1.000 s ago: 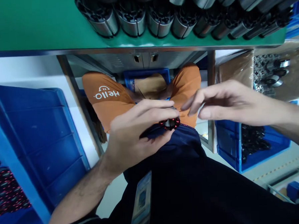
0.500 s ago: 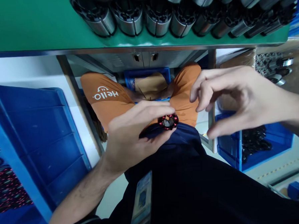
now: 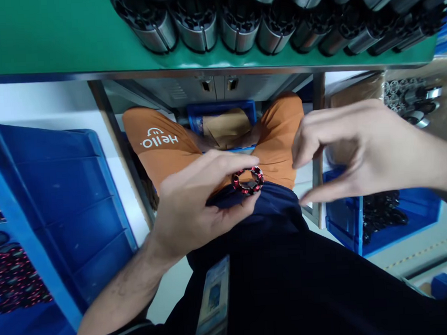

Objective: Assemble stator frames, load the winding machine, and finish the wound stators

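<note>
Between the thumb and fingers of my left hand (image 3: 199, 204) is a small ring-shaped motor stator (image 3: 249, 190), black with red windings. Its open end faces up toward me, so the round hole through it shows. The hand holds it above my lap, in front of the dark shirt. To the right, apart from the stator, hovers my right hand (image 3: 361, 150). Its thumb and curled fingers stand well apart with nothing between them; the fingertips are a little blurred.
Rows of metal cylinders with black ends (image 3: 239, 34) stand on the green tabletop (image 3: 52, 36). At left, a blue bin (image 3: 63, 196) stands beside several red-and-black pieces (image 3: 17, 273). A blue bin (image 3: 344, 223) with black parts is at right, near metal rings (image 3: 399, 91) on cardboard.
The stator has tilted in my left hand, so its hole shows more fully. My right hand's fingertips have shifted slightly, the thumb a bit to the left.
</note>
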{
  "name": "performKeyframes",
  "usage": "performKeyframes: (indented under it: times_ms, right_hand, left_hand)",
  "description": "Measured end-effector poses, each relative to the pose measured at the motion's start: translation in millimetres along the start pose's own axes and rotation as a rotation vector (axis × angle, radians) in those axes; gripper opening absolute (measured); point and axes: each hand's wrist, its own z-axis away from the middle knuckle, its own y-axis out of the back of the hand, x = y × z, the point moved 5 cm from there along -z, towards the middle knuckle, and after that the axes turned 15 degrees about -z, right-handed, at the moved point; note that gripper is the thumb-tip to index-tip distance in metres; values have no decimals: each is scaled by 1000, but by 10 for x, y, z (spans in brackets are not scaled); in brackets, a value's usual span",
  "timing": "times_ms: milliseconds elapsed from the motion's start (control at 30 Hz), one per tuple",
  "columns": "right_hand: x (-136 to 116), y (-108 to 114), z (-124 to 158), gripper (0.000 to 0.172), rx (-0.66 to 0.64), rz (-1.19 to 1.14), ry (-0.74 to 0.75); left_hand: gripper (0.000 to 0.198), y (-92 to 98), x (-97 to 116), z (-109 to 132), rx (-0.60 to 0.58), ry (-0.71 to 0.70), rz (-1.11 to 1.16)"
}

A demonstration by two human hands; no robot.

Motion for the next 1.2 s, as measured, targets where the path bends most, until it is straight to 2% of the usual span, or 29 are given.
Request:
performKeyframes:
  times_ms: [67, 133, 200, 267, 300, 367, 433, 500, 533, 567, 633, 700, 767, 833, 900, 933, 1033, 1100, 1200]
  right_hand:
    - [126, -30, 21, 43, -67, -238, -138]
    - [292, -187, 27, 45, -160, -508, -337]
    - [370, -352, 10, 50, -215, -580, -413]
    - [323, -406, -28, 51, -177, -416, -310]
    - [259, -392, -36, 50, -138, -306, -231]
    - [109, -311, -13, 51, -71, -123, -107]
    - [-13, -185, 33, 49, -13, -1, -14]
    - [-39, -79, 66, 36, 32, -2, 18]
    - [5, -68, 69, 30, 26, -93, -24]
    - [81, -99, 63, 32, -8, -236, -110]
    - [249, -273, 49, 39, -119, -545, -338]
    - [309, -444, 16, 37, -182, -671, -411]
    - [243, -477, -31, 39, -129, -529, -256]
    - [95, -380, -13, 38, 9, -231, -8]
    - [19, -237, 83, 29, 141, -16, 131]
    - [41, -163, 134, 25, 195, 14, 144]
    - [291, -53, 228, 29, 268, -45, 44]
    - [495, -130, 244, 34, 250, -76, -45]
    - [725, -428, 275, 36, 121, -88, -145]
  left_hand:
    - [29, 32, 28, 28, 114, -96, -87]
    - [21, 38, 77, 46, 211, -203, -156]
    - [21, 35, 155, 58, 281, -331, -225]
    - [24, 22, 210, 52, 268, -384, -283]
    - [28, 13, 203, 38, 216, -341, -287]
    - [35, -1, 125, 20, 73, -147, -203]
    - [37, 3, 43, 45, -5, 15, -87]
    - [35, 42, 39, 81, 56, -16, -55]
    - [33, 58, 52, 98, 110, -66, -84]
    - [29, 61, 68, 113, 159, -116, -120]
    - [20, 45, 106, 132, 256, -193, -179]
    - [16, 18, 153, 135, 322, -234, -239]
    - [19, 1, 211, 127, 309, -267, -319]
    - [29, 41, 211, 110, 223, -211, -346]
    - [32, 196, 132, 94, 197, -85, -294]
    - [30, 309, 63, 80, 219, -12, -279]
    - [18, 680, -227, -37, 348, 137, -394]
    - [11, 866, -463, -199, 445, 159, -513]
    - [6, 956, -803, -511, 492, 140, -614]
